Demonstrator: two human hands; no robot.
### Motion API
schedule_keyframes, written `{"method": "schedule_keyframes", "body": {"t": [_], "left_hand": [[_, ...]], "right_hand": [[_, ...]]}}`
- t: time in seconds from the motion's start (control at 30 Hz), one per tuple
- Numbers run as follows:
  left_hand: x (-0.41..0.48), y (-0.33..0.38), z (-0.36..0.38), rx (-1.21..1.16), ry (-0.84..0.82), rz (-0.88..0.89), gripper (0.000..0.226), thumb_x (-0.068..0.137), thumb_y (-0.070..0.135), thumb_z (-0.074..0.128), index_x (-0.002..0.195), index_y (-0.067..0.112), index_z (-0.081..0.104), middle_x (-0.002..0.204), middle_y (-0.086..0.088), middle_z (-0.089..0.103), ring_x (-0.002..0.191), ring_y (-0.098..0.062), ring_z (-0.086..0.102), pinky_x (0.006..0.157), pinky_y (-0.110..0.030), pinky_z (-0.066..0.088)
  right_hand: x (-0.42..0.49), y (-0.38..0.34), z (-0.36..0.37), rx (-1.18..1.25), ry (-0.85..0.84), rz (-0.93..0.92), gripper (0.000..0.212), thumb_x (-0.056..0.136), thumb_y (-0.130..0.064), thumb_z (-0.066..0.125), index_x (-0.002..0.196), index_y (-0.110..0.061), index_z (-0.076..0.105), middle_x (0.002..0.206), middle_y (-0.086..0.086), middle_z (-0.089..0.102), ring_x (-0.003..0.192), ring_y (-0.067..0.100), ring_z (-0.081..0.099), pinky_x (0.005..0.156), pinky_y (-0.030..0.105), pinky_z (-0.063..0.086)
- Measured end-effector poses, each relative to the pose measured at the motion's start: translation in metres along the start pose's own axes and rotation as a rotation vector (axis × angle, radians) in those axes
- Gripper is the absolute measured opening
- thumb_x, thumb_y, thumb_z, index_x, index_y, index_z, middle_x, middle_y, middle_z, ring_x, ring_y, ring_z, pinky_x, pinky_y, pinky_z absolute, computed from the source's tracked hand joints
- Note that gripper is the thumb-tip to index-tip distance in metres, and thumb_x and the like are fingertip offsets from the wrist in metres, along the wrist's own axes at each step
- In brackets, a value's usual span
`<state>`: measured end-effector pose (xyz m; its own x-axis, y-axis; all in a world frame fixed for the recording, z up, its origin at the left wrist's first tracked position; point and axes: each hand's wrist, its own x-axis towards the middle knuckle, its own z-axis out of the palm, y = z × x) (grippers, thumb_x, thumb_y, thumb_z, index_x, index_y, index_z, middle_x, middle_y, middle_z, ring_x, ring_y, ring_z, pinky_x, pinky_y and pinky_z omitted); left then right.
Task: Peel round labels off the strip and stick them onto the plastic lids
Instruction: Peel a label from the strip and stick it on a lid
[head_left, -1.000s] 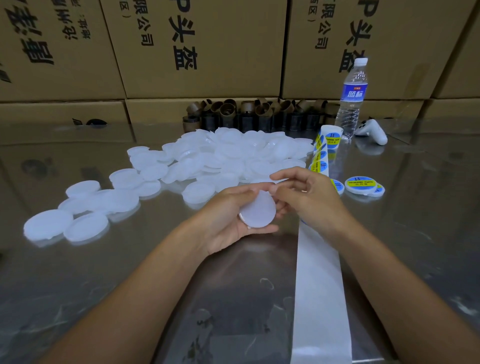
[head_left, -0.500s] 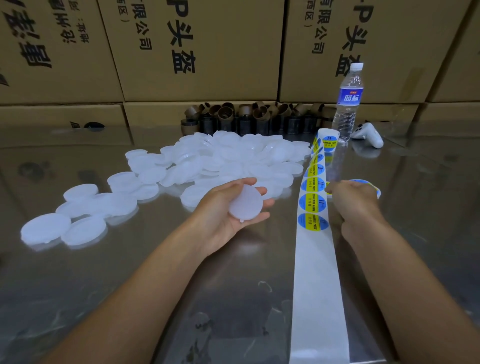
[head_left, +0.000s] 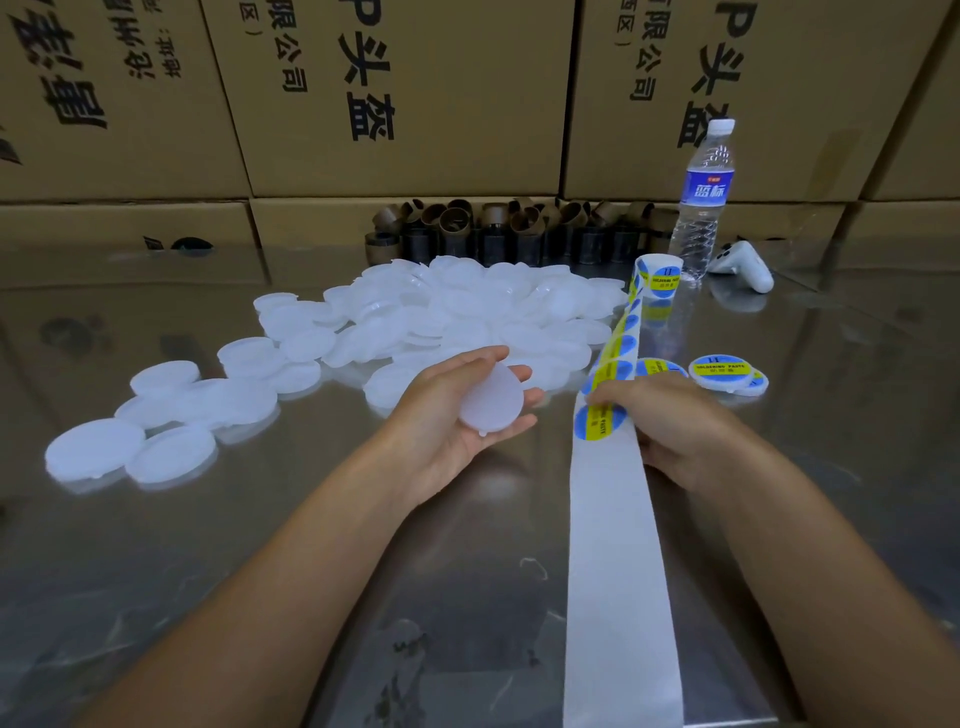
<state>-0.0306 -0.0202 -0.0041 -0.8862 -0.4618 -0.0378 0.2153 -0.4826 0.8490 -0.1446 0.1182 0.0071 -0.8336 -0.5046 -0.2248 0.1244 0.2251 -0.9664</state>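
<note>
At the middle of the desk, your left hand cups a bare white lid, thumb above and fingers curled under its rim, just in front of the pile of lids. Just to its right, your right hand grips the strip, fingers bent across it with the tips at the top edge of the nearest label and the thumb at the strip's right edge. Labelled lids lie just beyond that hand.

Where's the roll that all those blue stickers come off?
In the head view, the label roll stands at the back right of the table, just left of the water bottle, at the right edge of the white lid pile.
</note>
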Motion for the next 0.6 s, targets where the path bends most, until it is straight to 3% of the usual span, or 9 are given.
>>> {"method": "schedule_keyframes", "body": {"t": [0.07, 0.13, 0.2, 0.27, 0.43, 0.6], "left_hand": [[0.001, 0.0, 0.001, 0.004, 0.033, 0.015, 0.014, 0.099, 0.011, 0.048, 0.103, 0.008, 0.061, 0.082, -0.01, 0.074, 0.075, -0.026, 0.073, 0.062, -0.036, 0.06], [0.001, -0.001, 0.002, 0.057, 0.058, 0.034, 0.013, 0.098, 0.012, 0.05, 0.106, 0.009, 0.061, 0.088, -0.01, 0.072, 0.073, -0.024, 0.073, 0.065, -0.034, 0.061], [0.001, -0.004, 0.003, 0.131, 0.063, 0.032, 0.016, 0.097, 0.015, 0.052, 0.11, 0.01, 0.06, 0.093, -0.01, 0.069, 0.072, -0.022, 0.072, 0.069, -0.035, 0.06], [0.0, -0.006, 0.005, 0.199, 0.044, 0.015, 0.02, 0.095, 0.02, 0.054, 0.112, 0.009, 0.059, 0.096, -0.012, 0.067, 0.074, -0.021, 0.07, 0.074, -0.037, 0.059], [-0.003, -0.01, 0.008, 0.342, -0.074, -0.026, 0.036, 0.093, 0.029, 0.056, 0.115, 0.003, 0.064, 0.112, -0.015, 0.069, 0.098, -0.026, 0.068, 0.08, -0.034, 0.058], [-0.005, -0.01, 0.006, 0.34, -0.092, 0.011, 0.019, 0.087, 0.012, 0.064, 0.105, 0.005, 0.066, 0.097, -0.012, 0.071, 0.078, -0.018, 0.068, 0.065, -0.026, 0.057]], "right_hand": [[-0.001, -0.001, 0.002, 0.022, -0.001, -0.043, 0.005, 0.084, -0.002, 0.059, 0.087, -0.003, 0.063, 0.076, 0.016, 0.064, 0.063, 0.026, 0.061, 0.068, 0.034, 0.052], [-0.001, -0.003, 0.003, 0.117, 0.002, -0.106, 0.01, 0.085, 0.0, 0.058, 0.08, -0.006, 0.064, 0.072, 0.011, 0.067, 0.062, 0.024, 0.063, 0.07, 0.034, 0.053], [-0.001, -0.004, 0.005, 0.215, -0.045, -0.172, 0.013, 0.087, 0.001, 0.058, 0.084, -0.008, 0.067, 0.074, 0.005, 0.072, 0.069, 0.019, 0.067, 0.078, 0.034, 0.054], [-0.002, -0.003, 0.008, 0.264, -0.099, -0.218, 0.014, 0.087, -0.001, 0.059, 0.097, -0.006, 0.068, 0.089, 0.006, 0.073, 0.081, 0.02, 0.068, 0.083, 0.033, 0.053], [-0.005, -0.003, 0.012, 0.276, -0.185, -0.287, 0.021, 0.087, -0.006, 0.061, 0.108, -0.004, 0.066, 0.096, 0.007, 0.072, 0.078, 0.015, 0.068, 0.07, 0.021, 0.055], [-0.005, 0.001, 0.016, 0.142, -0.15, -0.349, 0.024, 0.083, -0.015, 0.069, 0.105, -0.008, 0.064, 0.099, 0.009, 0.072, 0.081, 0.015, 0.068, 0.074, 0.023, 0.054]]}}
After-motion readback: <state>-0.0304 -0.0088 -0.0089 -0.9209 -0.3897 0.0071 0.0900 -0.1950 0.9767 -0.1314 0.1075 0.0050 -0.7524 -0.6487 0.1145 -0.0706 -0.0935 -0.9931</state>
